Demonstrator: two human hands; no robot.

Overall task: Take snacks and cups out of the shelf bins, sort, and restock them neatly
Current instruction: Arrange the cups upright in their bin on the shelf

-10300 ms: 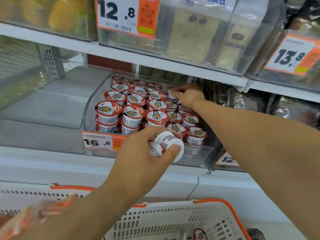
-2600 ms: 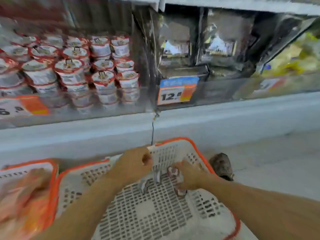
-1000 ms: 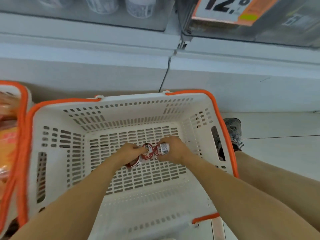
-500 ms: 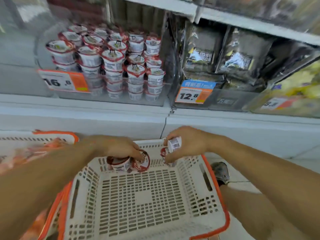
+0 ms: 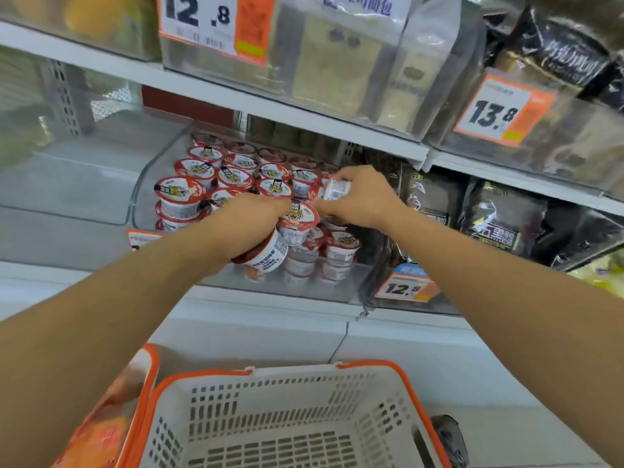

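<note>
A clear shelf bin (image 5: 141, 184) holds several small white cups with red lids (image 5: 179, 194), stacked in rows. My left hand (image 5: 251, 219) grips two such cups over the bin's front: one upright cup (image 5: 299, 221) and one tipped on its side (image 5: 266, 256). My right hand (image 5: 363, 197) holds another cup (image 5: 336, 190) on its side, just right of the left hand, above the bin's right rows. Below, the white basket with orange rim (image 5: 337, 369) shows no cups in its visible part.
Dark snack bags (image 5: 496, 217) fill the bin to the right, behind a 12.8 price tag (image 5: 407, 288). The upper shelf carries more bins with price tags 12.8 (image 5: 209, 21) and 13.8 (image 5: 496, 113). A second orange-rimmed basket (image 5: 148, 369) with orange packets stands at left.
Both hands have risen from the basket to the cup bin, carrying the cups with them. The view has tilted up to the shelves.
</note>
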